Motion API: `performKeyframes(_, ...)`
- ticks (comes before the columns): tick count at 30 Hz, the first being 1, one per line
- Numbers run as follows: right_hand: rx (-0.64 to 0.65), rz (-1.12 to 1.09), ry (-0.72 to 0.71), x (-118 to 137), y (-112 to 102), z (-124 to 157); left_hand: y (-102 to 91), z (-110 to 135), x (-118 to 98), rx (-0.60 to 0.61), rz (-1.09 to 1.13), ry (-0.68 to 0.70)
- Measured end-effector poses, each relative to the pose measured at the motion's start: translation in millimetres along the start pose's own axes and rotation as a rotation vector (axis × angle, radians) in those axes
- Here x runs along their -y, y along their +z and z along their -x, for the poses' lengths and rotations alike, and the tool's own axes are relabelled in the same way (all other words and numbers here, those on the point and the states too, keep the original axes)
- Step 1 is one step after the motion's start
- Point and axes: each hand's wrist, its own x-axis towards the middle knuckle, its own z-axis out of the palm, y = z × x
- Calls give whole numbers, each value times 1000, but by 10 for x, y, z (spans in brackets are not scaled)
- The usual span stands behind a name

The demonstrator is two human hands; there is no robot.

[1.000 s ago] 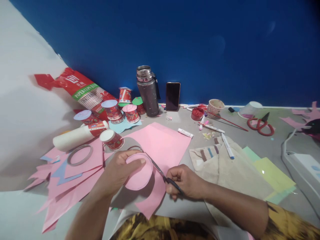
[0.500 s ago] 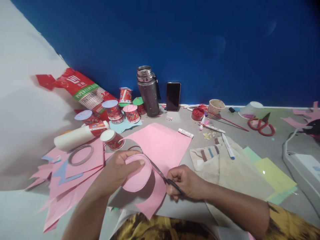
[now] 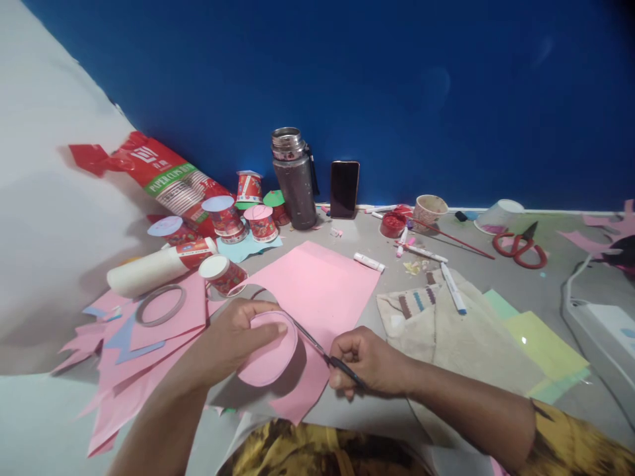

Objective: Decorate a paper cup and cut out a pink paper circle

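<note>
My left hand (image 3: 238, 340) pinches a round piece of pink paper (image 3: 270, 357), thumb on top and fingers underneath. A drawn line runs close to the circle's edge. In my right hand (image 3: 360, 360) is a pair of scissors (image 3: 317, 344) with black handles, fingers closed round the grips. The blades point up and left and lie at the upper right edge of the circle. Beneath the hands a larger pink sheet (image 3: 317, 277) lies on the table, and a curved pink strip hangs or lies below the blades.
Left are a stack of pink paper (image 3: 143, 367), a tape ring (image 3: 161, 305), a white roll (image 3: 149, 268) and decorated paper cups (image 3: 223, 218). A flask (image 3: 294, 185) and a phone (image 3: 344, 190) stand at the back. Right are a cloth (image 3: 466, 350), markers (image 3: 453, 289) and red-handled scissors (image 3: 520, 248).
The pink circle has shifted slightly left and down in my left hand's hold. My right hand with the scissors has barely moved.
</note>
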Motion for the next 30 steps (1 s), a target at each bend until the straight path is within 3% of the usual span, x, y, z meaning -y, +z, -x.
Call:
performKeyframes(10, -22, -9, 7, -16, -11, -11, -28, -33, -32, 10, -56, 65)
performKeyframes(15, 1, -24, 11, 20, -37, -8, -60, -32, 4, 122, -44, 5)
performKeyframes(24, -44, -40, -152, -43, -140, -46, 135, -38, 186, -15, 282, -77)
performKeyframes(30, -28, -59, -293, 49, -207, -61, 182, -261, 110, 33, 209, 10)
